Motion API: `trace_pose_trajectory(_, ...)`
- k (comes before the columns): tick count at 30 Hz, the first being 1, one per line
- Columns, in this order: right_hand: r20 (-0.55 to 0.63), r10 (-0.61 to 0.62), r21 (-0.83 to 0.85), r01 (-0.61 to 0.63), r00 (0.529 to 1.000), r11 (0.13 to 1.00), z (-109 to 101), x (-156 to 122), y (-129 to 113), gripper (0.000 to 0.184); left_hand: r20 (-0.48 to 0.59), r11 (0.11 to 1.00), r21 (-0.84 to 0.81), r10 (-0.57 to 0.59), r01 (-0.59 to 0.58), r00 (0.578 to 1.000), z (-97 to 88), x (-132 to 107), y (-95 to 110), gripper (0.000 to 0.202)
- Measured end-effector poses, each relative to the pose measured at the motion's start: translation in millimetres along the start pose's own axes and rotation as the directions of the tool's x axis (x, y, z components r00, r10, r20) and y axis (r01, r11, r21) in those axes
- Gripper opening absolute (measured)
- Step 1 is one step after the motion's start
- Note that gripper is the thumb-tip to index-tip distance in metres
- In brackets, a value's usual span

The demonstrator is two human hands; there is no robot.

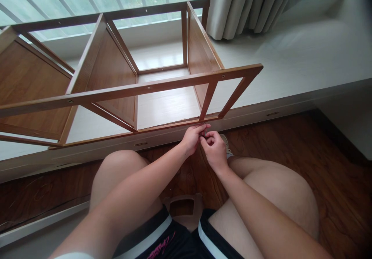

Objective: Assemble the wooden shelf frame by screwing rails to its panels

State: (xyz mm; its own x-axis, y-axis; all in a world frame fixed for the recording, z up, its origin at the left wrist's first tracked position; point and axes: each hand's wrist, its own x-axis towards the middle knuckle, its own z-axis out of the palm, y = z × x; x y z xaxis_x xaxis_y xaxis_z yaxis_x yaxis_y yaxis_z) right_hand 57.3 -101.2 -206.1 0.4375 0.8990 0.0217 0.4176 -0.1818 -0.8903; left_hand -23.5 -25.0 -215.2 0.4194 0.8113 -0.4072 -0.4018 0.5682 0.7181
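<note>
A brown wooden shelf frame (171, 80) lies on its side on the white window ledge, its panels standing upright between the rails. Just below its lower front rail, near the right-hand end, my two hands meet. My right hand (214, 148) pinches a thin metal rod (205, 131) that looks like a hex key, pointing up toward the rail. Close against it, my left hand (193, 138) has its fingers closed at the rod's upper end. What sits between the left fingertips is too small and hidden to make out. Screw heads and holes show along the upper front rail.
The white ledge (279, 61) runs right, with a grey curtain (232, 9) and barred window behind. Drawer fronts with a small handle (141, 144) lie below its edge. Between my bare knees is a brown plastic stool (197, 212) on the wooden floor (276, 138).
</note>
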Motion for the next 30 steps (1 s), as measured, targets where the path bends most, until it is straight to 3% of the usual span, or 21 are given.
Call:
trace_pose_trajectory(14, -0.018, -0.004, 0.054, 0.005, 1.0, 0.999, -3, 0, -6, 0.02, -0.002, 1.0, -0.007, -0.023, 0.022, 1.0, 0.2, -1, 2, 0.028)
trace_pose_trajectory(17, 0.0, 0.059, 0.18, -0.058, 0.998, 0.982, -2, 0, -6, 0.019, 0.001, 0.999, -0.02, -0.028, 0.028, 1.0, -0.5, -1, 2, 0.029)
trace_pose_trajectory(19, 0.099, 0.199, 0.411, -0.222, 0.975, 0.884, -1, 2, -5, 0.019, 0.0, 0.999, -0.018, -0.049, 0.049, 0.999, -0.8, -2, 3, 0.029)
trace_pose_trajectory(21, 0.253, 0.301, 0.58, -0.394, 0.919, 0.713, 0, 4, -3, 0.02, 0.003, 0.997, -0.005, -0.078, 0.078, 0.997, -1.0, -3, 3, 0.03)
trace_pose_trajectory(27, 0.538, 0.288, 0.642, -0.606, 0.792, 0.469, -2, 9, -6, 0.021, 0.02, 0.986, 0.076, -0.148, 0.146, 0.989, -1.5, -8, 6, 0.035)
trace_pose_trajectory(30, 0.553, 0.3, 0.663, -0.628, 0.778, 0.408, 0, 6, -6, 0.025, 0.027, 0.987, 0.096, -0.135, 0.132, 0.99, -1.7, -9, 5, 0.036)
